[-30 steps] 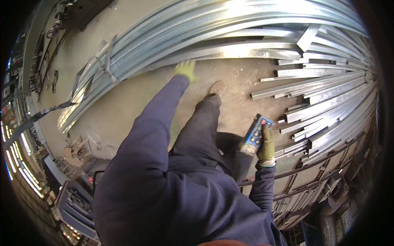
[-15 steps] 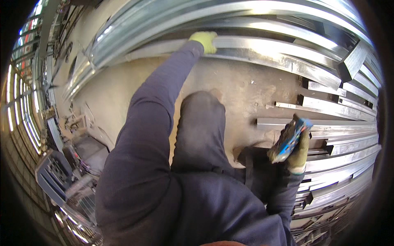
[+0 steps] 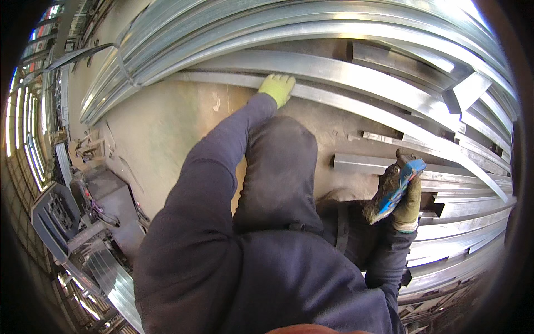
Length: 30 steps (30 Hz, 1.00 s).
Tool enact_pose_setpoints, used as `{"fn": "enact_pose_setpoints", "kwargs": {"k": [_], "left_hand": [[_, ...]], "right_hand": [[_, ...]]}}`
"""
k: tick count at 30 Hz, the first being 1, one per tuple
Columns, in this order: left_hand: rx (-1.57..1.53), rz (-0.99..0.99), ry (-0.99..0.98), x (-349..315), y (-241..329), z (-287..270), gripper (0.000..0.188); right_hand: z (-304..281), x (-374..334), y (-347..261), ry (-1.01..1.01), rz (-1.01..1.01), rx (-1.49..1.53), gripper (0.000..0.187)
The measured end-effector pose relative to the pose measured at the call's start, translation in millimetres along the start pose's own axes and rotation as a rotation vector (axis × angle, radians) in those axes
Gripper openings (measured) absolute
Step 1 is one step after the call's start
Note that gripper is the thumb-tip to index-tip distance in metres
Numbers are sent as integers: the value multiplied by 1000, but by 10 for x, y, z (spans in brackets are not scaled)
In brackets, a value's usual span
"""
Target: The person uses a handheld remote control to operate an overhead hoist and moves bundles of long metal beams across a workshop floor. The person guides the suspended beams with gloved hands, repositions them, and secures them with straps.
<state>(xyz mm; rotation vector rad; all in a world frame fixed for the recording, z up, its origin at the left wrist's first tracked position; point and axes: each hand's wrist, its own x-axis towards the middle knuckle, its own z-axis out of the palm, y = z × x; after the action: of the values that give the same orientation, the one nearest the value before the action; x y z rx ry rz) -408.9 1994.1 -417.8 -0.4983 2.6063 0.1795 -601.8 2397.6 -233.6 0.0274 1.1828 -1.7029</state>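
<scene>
One slim metal profile [image 3: 334, 99], gripped by the left hand [image 3: 276, 89] beyond the knee [image 3: 283, 136], slants lengthwise rightward and nearer, the right hand [image 3: 409, 209] clasping a blue package [image 3: 401, 186].

No lettering or numbers can be read.

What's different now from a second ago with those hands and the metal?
The left hand, spread open at the metal's edge earlier, now grips a long narrow bar. That bar has come away from the wider bar toward the person, its right end swung across the shorter bars. The right hand still holds the blue package; the metal bundle stays strapped.
</scene>
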Motion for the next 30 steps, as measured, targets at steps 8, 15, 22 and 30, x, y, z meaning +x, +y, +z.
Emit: {"fn": "enact_pose_setpoints", "kwargs": {"k": [8,15,22,30], "left_hand": [[-140,16,255,-243,-201,-58,88],[12,-43,356,-197,-472,383,102],[-2,-236,27,139,-292,111,95],[13,-33,71,146,-217,406,83]], "right_hand": [[-110,120,-17,4,30,-73,55],[-46,92,-211,-114,98,43,48],[-112,112,-211,-119,74,93,42],[-181,-164,-230,-139,28,128,41]]}}
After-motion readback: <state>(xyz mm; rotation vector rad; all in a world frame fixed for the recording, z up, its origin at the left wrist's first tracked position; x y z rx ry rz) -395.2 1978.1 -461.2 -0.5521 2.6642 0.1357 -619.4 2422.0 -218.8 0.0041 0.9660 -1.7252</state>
